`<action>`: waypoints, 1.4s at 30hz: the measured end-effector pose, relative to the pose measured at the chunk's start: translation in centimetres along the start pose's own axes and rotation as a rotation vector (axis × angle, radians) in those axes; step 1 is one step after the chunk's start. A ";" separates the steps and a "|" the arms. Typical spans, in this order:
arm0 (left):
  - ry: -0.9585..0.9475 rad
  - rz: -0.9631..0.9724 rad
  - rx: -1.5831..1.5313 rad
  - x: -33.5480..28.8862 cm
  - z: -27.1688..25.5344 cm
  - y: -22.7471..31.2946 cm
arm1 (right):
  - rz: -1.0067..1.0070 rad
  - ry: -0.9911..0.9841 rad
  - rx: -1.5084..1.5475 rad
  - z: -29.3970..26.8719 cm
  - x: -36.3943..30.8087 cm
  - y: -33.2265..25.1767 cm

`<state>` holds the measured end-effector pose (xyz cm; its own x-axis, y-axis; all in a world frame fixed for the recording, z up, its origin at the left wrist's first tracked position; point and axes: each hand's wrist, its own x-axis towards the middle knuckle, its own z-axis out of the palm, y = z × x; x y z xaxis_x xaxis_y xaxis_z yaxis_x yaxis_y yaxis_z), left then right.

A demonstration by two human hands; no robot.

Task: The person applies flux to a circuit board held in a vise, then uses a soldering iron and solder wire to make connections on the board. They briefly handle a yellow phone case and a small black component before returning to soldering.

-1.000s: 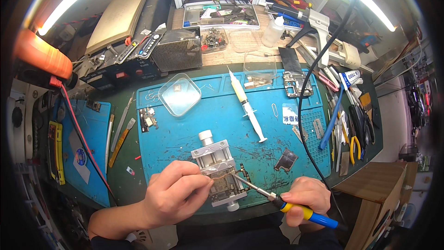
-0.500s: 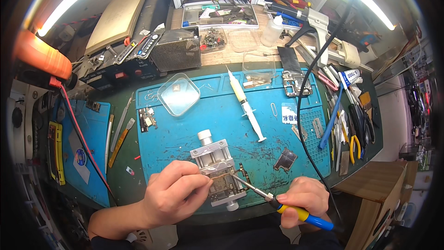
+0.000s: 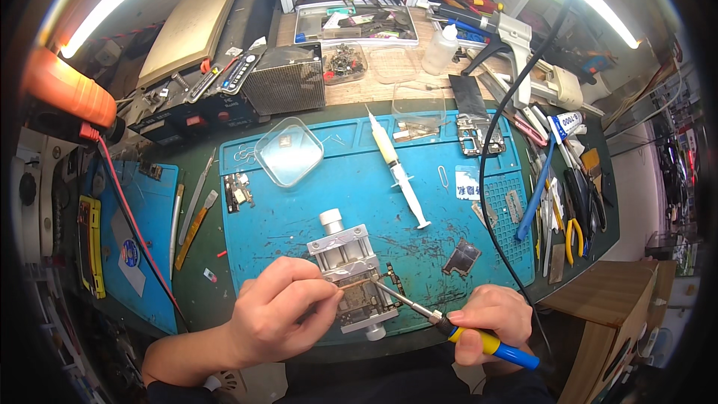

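A metal clamp fixture [image 3: 342, 245] holds a small circuit board [image 3: 361, 301] near the front of the blue mat. My left hand [image 3: 280, 305] is closed at the board's left side, pinching a thin copper-coloured strip of desoldering braid [image 3: 356, 284] that lies across the board. From the right, my right hand [image 3: 490, 322] grips a soldering iron [image 3: 488, 345] with a yellow and blue handle. Its metal tip meets the far end of the braid at the board's upper right. A dark, narrow board piece [image 3: 397, 281] sticks out on the right of the fixture.
Beyond the fixture lie a syringe [image 3: 402, 179] and a clear plastic lid [image 3: 289, 152] on the blue mat [image 3: 329, 202]. A black cable [image 3: 491, 142] hangs across the right side. Pliers [image 3: 574, 241] and other hand tools crowd the right edge. An orange-handled tool [image 3: 71, 90] stands at left.
Both hands stay almost in place. The braid shows slightly more plainly between my left fingers and the iron's tip.
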<state>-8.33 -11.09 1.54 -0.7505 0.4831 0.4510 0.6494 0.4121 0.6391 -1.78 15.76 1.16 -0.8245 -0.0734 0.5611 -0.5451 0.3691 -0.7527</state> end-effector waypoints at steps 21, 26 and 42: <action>0.016 0.011 0.036 0.0 0.0 0.1 | 0.021 -0.022 0.010 -0.1 -0.2 -0.1; 0.022 0.010 0.032 -0.1 0.1 0.0 | 0.017 -0.011 -0.002 -0.1 -0.3 -0.1; 0.020 -0.003 0.050 -0.1 0.0 0.0 | -0.007 -0.006 0.012 0.1 -0.3 0.1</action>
<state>-8.29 -11.10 1.47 -0.7542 0.4665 0.4621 0.6523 0.4515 0.6088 -1.58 15.68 0.89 -0.8218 -0.0817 0.5639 -0.5523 0.3575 -0.7531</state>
